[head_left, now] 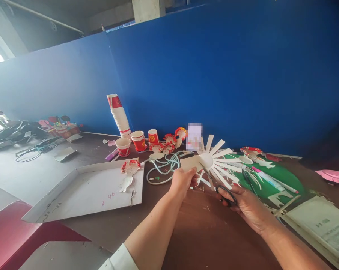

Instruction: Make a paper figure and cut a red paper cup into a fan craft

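My left hand (186, 178) is closed on the uncut side of a white paper cup (206, 160) whose wall is slit into strips that fan out around its round base. Black-handled scissors (228, 197) are in my right hand (241, 204), with fingers through the handles. Their blades point up and left and meet the cup close to its base, beside my left hand. How far apart the blades are cannot be made out. Behind the cup, small paper figures with red fringes (169, 140) lie and lean together.
A shallow white cardboard tray (87, 202) on the left holds one red-fringed figure (130, 167). Red paper cups (138, 141) and a tall cup stack (118, 116) stand by the blue partition (214, 75). A pale cable (160, 182), markers (270, 180), a green mat (290, 176) and a book (321, 225) lie around.
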Demonstrator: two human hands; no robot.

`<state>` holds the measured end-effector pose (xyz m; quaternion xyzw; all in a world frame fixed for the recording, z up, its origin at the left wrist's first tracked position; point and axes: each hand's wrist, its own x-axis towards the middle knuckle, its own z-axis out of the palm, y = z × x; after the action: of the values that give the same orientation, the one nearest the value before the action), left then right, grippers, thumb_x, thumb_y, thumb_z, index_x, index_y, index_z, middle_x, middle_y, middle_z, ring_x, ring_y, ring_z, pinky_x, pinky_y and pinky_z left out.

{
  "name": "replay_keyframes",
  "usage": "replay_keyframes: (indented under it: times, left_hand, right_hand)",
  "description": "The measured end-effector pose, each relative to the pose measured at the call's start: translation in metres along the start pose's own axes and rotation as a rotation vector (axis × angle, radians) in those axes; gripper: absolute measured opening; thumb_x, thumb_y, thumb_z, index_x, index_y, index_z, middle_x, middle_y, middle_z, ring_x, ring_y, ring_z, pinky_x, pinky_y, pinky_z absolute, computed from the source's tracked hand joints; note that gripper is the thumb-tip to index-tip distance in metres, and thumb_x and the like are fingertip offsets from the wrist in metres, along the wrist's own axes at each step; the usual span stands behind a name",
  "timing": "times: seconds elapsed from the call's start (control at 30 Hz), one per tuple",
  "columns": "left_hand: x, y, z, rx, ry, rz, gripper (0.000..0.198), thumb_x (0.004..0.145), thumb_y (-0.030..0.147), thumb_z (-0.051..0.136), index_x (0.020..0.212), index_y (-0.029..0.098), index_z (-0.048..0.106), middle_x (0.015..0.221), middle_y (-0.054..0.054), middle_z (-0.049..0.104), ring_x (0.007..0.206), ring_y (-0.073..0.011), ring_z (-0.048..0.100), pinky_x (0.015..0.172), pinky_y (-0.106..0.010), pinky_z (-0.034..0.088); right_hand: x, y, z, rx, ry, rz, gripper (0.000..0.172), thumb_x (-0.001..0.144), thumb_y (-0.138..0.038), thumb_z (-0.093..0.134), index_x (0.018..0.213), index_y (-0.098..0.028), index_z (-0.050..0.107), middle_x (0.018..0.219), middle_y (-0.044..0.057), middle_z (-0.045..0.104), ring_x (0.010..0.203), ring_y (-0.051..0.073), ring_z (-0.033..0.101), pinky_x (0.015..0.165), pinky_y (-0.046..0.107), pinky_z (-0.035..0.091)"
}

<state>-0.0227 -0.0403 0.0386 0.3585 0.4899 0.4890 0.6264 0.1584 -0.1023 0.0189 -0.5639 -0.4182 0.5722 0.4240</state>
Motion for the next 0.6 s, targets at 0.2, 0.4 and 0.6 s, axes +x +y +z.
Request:
replay_keyframes:
  times: [0.2, 0.4, 0.6]
  left_hand:
    - [-0.0004, 0.0059, -0.0016, 0.107, 0.009, 0.015, 0.010, 0.075, 0.017, 0.061, 0.066, 0.012, 0.062, 0.052, 0.000, 0.056, 0.040, -0.0082, 0.044, 0.042, -0.022, 0.041]
    - [-0.0031, 0.0083, -0.0020, 0.121, -0.008, 0.026, 0.009, 0.075, 0.016, 0.062, 0.066, 0.011, 0.063, 0.051, 0.000, 0.057, 0.039, -0.0075, 0.042, 0.040, -0.021, 0.039]
    - [-0.0001, 0.0049, -0.0042, 0.086, -0.031, 0.031, 0.014, 0.073, 0.016, 0.065, 0.061, 0.011, 0.060, 0.052, -0.001, 0.057, 0.039, -0.0066, 0.041, 0.038, -0.020, 0.037]
  right_hand:
    - [0.0043, 0.0039, -0.0049, 0.091, 0.012, 0.012, 0.031, 0.063, -0.047, 0.080, 0.078, -0.020, 0.073, 0.075, 0.003, 0.068, 0.062, 0.010, 0.053, 0.051, 0.021, 0.035]
    - [0.0052, 0.0035, -0.0061, 0.164, 0.028, 0.033, 0.030, 0.061, -0.044, 0.082, 0.074, -0.019, 0.072, 0.077, 0.006, 0.070, 0.062, 0.010, 0.053, 0.049, 0.020, 0.036]
    - [0.0087, 0.0047, -0.0055, 0.151, 0.037, 0.034, 0.031, 0.060, -0.045, 0.082, 0.074, -0.020, 0.072, 0.073, 0.004, 0.068, 0.062, 0.010, 0.053, 0.048, 0.019, 0.034]
